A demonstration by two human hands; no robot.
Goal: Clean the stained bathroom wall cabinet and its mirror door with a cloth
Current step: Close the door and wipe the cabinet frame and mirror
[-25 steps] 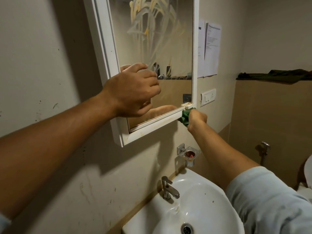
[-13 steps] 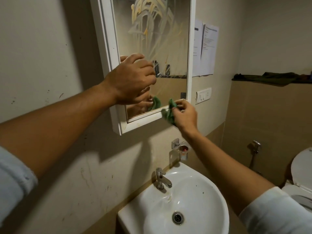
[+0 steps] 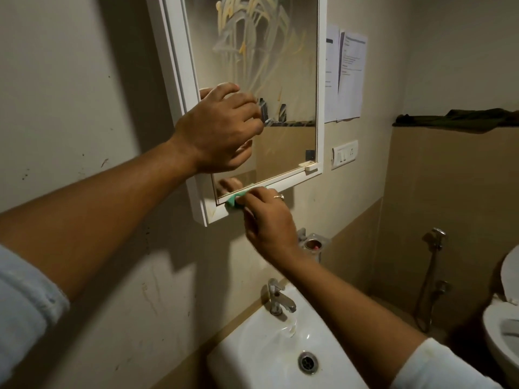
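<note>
Smeared glossy glass mirror [image 3: 280, 80], soft green cloth [image 3: 234, 200], shiny metal tap [image 3: 276, 300], glossy white ceramic basin [image 3: 252, 355].

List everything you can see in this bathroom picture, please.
wall cabinet: one, white, above the basin
mirror door: one, yellow-streaked, on the cabinet front
cloth: one, green, at the cabinet's lower frame
papers: two, white, wall right of cabinet
switch plate: one, white, below the papers
basin: one, white, bottom centre
tap: one, metal, on the basin
holder: one, metal, wall above the basin
hand spray: one, metal, right wall
toilet: one, white, right edge
fabric: one, dark green, ledge upper right
ring: one, metal, on the right hand
left hand: one, fingers curled, against the mirror door
right hand: one, holding the cloth to the frame
</note>
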